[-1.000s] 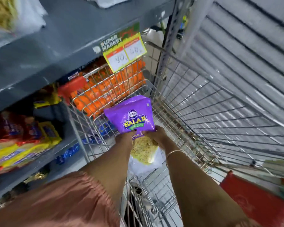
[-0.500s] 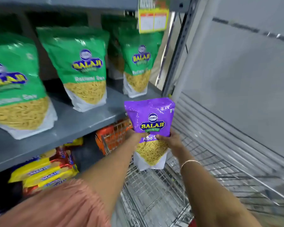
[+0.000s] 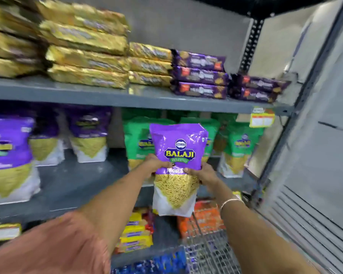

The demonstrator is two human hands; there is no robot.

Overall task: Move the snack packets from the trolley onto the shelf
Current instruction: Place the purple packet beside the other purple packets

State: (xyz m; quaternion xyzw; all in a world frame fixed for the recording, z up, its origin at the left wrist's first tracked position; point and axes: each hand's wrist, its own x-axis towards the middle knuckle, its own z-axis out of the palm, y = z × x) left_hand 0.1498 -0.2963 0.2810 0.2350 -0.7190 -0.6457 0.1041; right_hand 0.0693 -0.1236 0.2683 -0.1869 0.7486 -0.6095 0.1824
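I hold a purple Balaji snack packet (image 3: 177,167) upright in front of the middle grey shelf (image 3: 75,186). My left hand (image 3: 153,165) grips its left side and my right hand (image 3: 203,174) grips its right side, both at mid-height. The packet hangs in the air, apart from the shelf board. Behind it stand green Balaji packets (image 3: 239,149). Purple packets of the same kind (image 3: 88,138) stand on the shelf further left. The wire trolley (image 3: 206,252) shows only as its top edge at the bottom.
The upper shelf carries stacked gold packs (image 3: 87,46) and dark purple biscuit packs (image 3: 200,78). A yellow price tag (image 3: 261,119) hangs on the shelf edge. Yellow and orange packs (image 3: 136,234) fill the lower shelf. A grey shutter wall (image 3: 315,155) closes the right side.
Both hands have lifted the purple packet out of the trolley and up to the middle shelf level. The view has swung upward from the trolley to the shelves.
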